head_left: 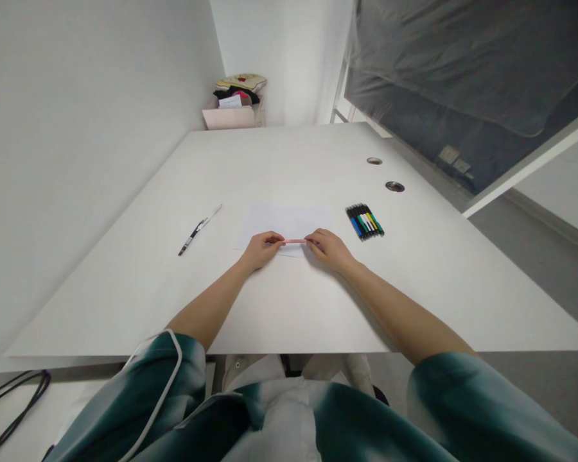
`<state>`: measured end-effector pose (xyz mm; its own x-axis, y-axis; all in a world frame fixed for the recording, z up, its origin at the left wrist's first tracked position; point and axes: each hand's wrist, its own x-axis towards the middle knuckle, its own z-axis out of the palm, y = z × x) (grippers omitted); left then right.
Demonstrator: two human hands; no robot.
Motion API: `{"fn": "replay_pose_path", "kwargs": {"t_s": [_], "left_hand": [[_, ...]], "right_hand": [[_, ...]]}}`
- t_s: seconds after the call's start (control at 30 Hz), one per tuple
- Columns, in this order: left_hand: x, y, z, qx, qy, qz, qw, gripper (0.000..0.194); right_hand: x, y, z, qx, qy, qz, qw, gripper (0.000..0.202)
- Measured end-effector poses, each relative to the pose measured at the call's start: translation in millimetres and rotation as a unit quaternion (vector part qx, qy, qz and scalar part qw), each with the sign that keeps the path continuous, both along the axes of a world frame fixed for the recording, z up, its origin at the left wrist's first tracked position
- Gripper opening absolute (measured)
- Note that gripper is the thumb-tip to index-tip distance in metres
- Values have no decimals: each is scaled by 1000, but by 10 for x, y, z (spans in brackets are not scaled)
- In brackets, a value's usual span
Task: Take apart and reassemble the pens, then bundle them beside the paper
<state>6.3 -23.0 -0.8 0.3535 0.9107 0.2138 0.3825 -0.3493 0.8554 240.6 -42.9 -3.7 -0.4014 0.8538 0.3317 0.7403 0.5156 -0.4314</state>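
A thin pink stick [295, 241], shaped like a pen or pencil, lies level between my two hands. My left hand [263, 248] pinches its left end with thumb and fingers. The right end is pinched by my right hand [329, 247]; both tips are hidden under the fingers. Beneath the stick and fingertips are white sheets of paper [289, 220], lying flat on the white table [289, 308]. The exact kind of stick is too small to make out.
Left of the paper lies a black and clear pen [192, 236]. Several pens or markers with coloured parts [365, 222] lie side by side on the right. Two round metal fittings [395, 187] sit near the right edge. A pale pink box [228, 117] holding items stands at the far end.
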Motion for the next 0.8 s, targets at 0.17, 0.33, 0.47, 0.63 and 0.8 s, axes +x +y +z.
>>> {"fn": "replay_pose_path", "kwargs": {"t_s": [0.17,0.33,0.47,0.63,0.8], "left_hand": [[-3,16,-37,2,1,0,1000,17],[-7,13,-41,28,34,15,999,18],[-9,9,-30,59,95,23,993,21],[-14,16,-32,75,118,13,990,19],[-21,14,-30,86,106,1,991,13]], "right_hand": [[-28,-21,15,-27,-12,-20,999,25],[-35,-23,18,-46,-33,-46,997,19],[-28,-17,22,-36,-27,-41,998,19],[-17,-11,18,-14,-29,-25,999,22],[-31,-16,31,-7,-46,-10,999,31]]}}
